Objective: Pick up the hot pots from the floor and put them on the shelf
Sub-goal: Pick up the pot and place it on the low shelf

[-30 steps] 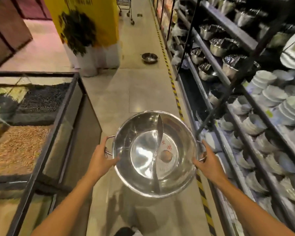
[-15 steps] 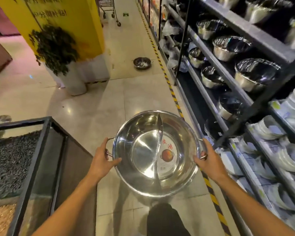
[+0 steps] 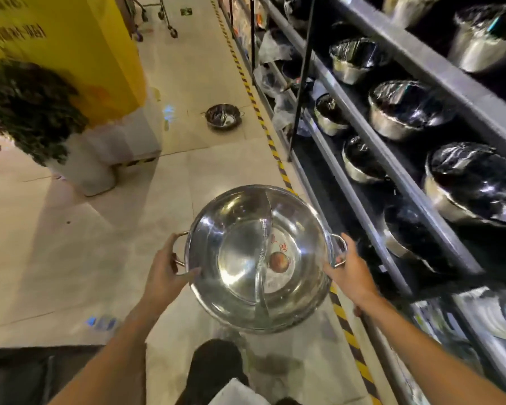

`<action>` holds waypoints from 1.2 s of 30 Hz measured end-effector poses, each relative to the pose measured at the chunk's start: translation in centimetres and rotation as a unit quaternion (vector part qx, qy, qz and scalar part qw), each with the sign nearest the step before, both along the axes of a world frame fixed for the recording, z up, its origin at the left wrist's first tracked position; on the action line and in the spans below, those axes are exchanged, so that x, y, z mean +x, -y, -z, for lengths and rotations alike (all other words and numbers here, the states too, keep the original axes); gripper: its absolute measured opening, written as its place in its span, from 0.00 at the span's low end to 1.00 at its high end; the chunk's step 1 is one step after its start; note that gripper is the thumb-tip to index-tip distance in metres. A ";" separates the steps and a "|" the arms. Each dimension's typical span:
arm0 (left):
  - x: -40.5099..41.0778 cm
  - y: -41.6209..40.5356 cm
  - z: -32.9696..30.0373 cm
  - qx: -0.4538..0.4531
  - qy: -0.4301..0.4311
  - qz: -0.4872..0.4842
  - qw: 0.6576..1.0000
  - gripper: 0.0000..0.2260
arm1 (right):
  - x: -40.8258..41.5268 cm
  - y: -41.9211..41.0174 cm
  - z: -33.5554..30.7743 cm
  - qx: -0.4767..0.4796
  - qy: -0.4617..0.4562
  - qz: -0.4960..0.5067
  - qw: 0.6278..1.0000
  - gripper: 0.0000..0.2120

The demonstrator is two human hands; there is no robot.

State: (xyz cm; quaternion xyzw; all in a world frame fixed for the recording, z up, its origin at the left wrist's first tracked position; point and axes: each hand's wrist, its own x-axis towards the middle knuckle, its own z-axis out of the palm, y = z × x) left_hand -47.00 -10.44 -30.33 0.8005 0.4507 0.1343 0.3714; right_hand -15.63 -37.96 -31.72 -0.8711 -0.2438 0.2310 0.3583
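I hold a large steel hot pot (image 3: 240, 252) with a curved divider and a round sticker inside, level at waist height over the aisle floor. My left hand (image 3: 165, 271) grips its left handle and rim; my right hand (image 3: 349, 270) grips the right handle. A second, smaller hot pot (image 3: 223, 116) sits on the floor further up the aisle. The dark metal shelf (image 3: 371, 159) runs along my right, its tiers lined with several plastic-wrapped pots (image 3: 400, 112).
A yellow-black hazard stripe (image 3: 275, 153) marks the floor along the shelf base. A yellow pillar (image 3: 79, 54) with a potted plant (image 3: 32, 112) stands at left. Cart wheels (image 3: 173, 32) show far up the aisle. A dark case corner (image 3: 18, 372) is at bottom left.
I have walked forward up the aisle with the pot held in both hands. The glass display case has slid out of view at left, and the shelf with wrapped pots is closer.
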 end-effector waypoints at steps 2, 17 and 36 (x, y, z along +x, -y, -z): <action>3.4 -4.1 1.3 -0.002 0.003 0.008 1.000 0.44 | 2.8 -3.3 1.4 -0.015 -0.004 0.015 1.000 0.37; 28.1 -26.6 11.3 -0.018 -0.077 0.114 0.990 0.47 | 19.1 -19.2 11.5 -0.078 -0.011 0.162 0.984 0.40; 56.9 -34.4 56.0 -0.012 0.013 0.195 0.981 0.38 | 36.9 -22.4 57.9 0.091 0.010 0.385 0.918 0.35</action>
